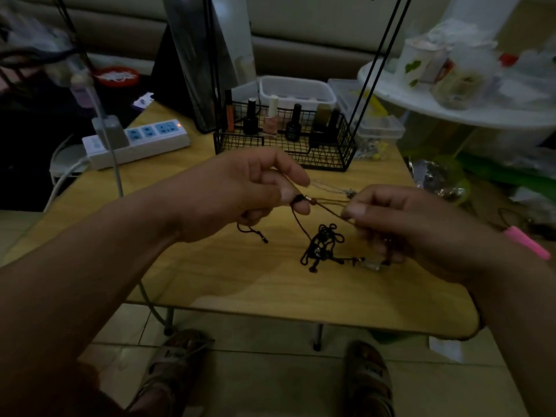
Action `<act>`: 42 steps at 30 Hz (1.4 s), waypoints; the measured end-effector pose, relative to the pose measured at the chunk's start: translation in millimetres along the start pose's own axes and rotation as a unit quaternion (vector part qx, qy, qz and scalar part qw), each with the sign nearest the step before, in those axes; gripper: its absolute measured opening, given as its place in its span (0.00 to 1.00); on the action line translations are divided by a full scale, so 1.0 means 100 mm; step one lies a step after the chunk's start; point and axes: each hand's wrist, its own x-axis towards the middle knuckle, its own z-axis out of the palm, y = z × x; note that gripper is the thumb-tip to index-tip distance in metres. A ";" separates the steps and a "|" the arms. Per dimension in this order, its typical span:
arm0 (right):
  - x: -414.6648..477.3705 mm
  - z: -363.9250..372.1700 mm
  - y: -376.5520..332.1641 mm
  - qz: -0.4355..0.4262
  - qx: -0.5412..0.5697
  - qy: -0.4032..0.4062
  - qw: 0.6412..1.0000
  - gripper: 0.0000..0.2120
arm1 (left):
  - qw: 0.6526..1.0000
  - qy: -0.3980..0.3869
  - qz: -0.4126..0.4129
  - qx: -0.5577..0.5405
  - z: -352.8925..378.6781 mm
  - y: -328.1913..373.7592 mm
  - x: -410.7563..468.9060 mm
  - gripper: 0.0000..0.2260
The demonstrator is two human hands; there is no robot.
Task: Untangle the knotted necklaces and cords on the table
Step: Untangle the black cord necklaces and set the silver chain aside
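Note:
Above the wooden table [246, 281], my left hand [240, 194] pinches a brown cord [326, 207] at its dark knot and small bead. My right hand [403, 224] pinches the same cord a short way to the right, so it stretches between both hands. A black strand hangs from the left hand down to a tangled heap of black cords [323, 246] lying on the table between my hands. A loose black cord end [252, 231] curls below my left hand. A thin silver chain [329, 188] lies just behind my hands. A clear pendant [371, 264] lies under my right hand.
A black wire basket [346, 142] of nail polish bottles stands at the back of the table. A white power strip [138, 142] lies back left. Clear plastic boxes [379, 127] sit back right. A pink object [526, 242] lies right of the table. My sandalled feet show below.

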 end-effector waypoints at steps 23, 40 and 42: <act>0.16 0.37 -0.04 -0.116 0.085 0.103 0.984 0.05 | 0.946 0.149 0.132 0.257 0.15 -0.08 0.11 0.06; 0.18 0.45 -0.04 -0.176 0.049 0.148 0.972 0.04 | 0.993 0.111 -0.006 0.039 0.29 -0.07 0.05 0.08; 0.18 0.44 -0.04 -0.181 0.046 0.148 0.971 0.04 | 0.996 0.092 -0.019 0.002 0.28 -0.08 0.07 0.07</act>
